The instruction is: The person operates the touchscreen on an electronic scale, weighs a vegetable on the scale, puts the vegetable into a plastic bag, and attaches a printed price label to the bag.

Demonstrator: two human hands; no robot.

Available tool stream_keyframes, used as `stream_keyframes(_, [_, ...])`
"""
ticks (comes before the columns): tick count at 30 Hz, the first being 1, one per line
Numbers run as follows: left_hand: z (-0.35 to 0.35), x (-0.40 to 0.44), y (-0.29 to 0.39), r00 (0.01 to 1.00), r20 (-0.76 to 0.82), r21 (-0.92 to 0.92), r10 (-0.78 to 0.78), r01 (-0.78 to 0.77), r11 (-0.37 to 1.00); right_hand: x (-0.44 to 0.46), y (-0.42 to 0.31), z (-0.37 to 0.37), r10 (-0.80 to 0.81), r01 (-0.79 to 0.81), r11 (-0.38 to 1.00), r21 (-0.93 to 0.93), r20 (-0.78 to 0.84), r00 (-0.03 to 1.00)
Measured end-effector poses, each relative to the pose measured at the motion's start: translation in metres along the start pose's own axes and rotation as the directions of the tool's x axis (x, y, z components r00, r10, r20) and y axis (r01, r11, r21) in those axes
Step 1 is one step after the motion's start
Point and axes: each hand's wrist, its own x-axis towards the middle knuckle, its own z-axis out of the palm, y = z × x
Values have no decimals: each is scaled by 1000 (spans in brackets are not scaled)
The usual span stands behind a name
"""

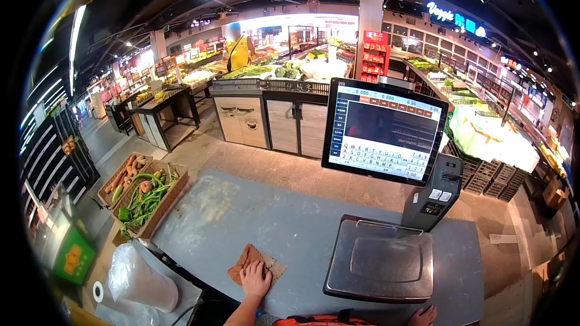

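My left hand (pixel 255 280) lies on a brown cloth (pixel 244 261) on the grey counter (pixel 284 220). Its fingers are spread and press the cloth flat from above; a lighter, speckled part of the cloth shows to the right of them. At the counter's near edge, my right hand (pixel 423 316) rests with its fingers stretched out and nothing visible in it; part of it is cut off by the frame. Between the two hands, farther up the counter, sits a weighing scale with a metal pan (pixel 383 259). Its touchscreen (pixel 386 131) stands behind, lit, with an on-screen keyboard.
Wicker baskets of vegetables (pixel 154 196) stand at the counter's left end. A roll of clear plastic bags (pixel 142 281) stands on a lower surface at left. A grey printer unit (pixel 432 193) adjoins the scale. Beyond are produce displays (pixel 290 72) and a person in yellow (pixel 238 51).
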Motion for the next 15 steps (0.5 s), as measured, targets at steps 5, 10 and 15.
stream_keyframes(5, [0,0,1,1000,-3,-12,-1,1,1000,1,9,16,6,-7,1000,-19,-30,1000])
stream_keyframes(10, [1,0,0,1000,-7,-7,-2,2,1000,0,5,9,34,-34,999,2,34,999])
stream_keyframes(15, [0,0,0,1000,-5,-9,-4,4,1000,1,1,3,40,-42,999,30,65,997])
